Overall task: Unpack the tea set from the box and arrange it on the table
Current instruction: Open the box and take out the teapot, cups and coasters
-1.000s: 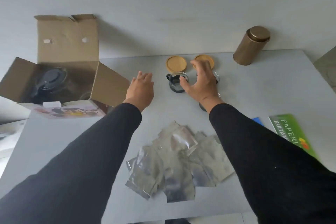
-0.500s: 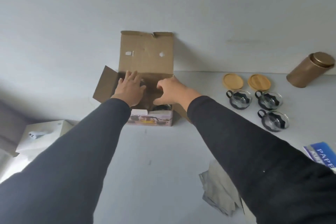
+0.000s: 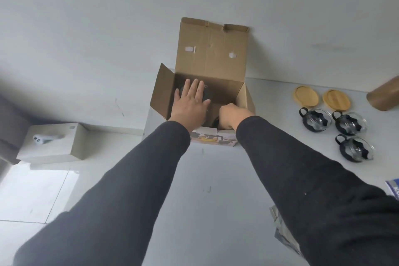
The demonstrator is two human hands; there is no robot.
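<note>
An open cardboard box [image 3: 211, 56] stands at the table's far edge with its lid flap upright. A dark teapot [image 3: 206, 94] sits inside it, mostly hidden. My left hand [image 3: 191, 103] lies flat on the teapot with straight fingers. Reaching down into the box's front right corner, my right hand [image 3: 231, 114] has its fingers curled out of sight over something dark. Three glass cups in black holders [image 3: 316, 120] [image 3: 349, 124] [image 3: 355, 149] stand to the right on the table. Behind them lie two bamboo coasters [image 3: 306, 96] [image 3: 336, 100].
A gold tin [image 3: 384, 97] stands at the far right edge. Foil packets [image 3: 282, 233] and a blue booklet [image 3: 395, 190] lie near my right sleeve. The grey table [image 3: 216, 179] ends just left of the box. A white carton [image 3: 54, 142] sits on the floor to the left.
Both hands left the cups and moved left into the box. The left hand now lies flat on the teapot, and the right hand has sunk deeper inside.
</note>
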